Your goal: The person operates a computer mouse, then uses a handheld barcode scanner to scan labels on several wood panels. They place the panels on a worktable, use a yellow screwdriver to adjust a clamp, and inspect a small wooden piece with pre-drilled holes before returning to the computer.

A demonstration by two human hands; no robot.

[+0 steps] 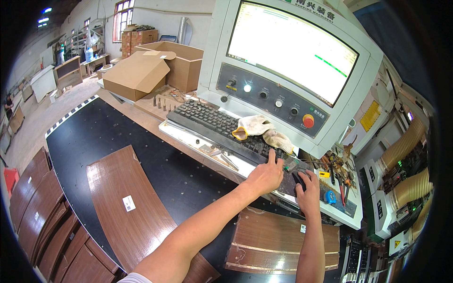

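My left hand [265, 177] reaches over the right end of a black keyboard [207, 120]. Its index finger is stretched out onto the keys, and nothing is held in it. Beside it, my right hand [307, 188] wraps round a dark computer mouse [298, 178] on the shelf. A whitish work glove [255, 126] with a yellow cuff edge lies crumpled across the keyboard. Above stands a grey control console with a lit screen [288, 52], a row of knobs and a red emergency stop button [308, 121].
Wood-grain panels [127, 198] with labels lie on the black table [75, 137]; more panels [42, 203] are stacked at left. A blue tape measure [329, 196] and hand tools lie right of the mouse. Cardboard boxes [137, 73] stand behind. Ribbed hoses [403, 141] run at right.
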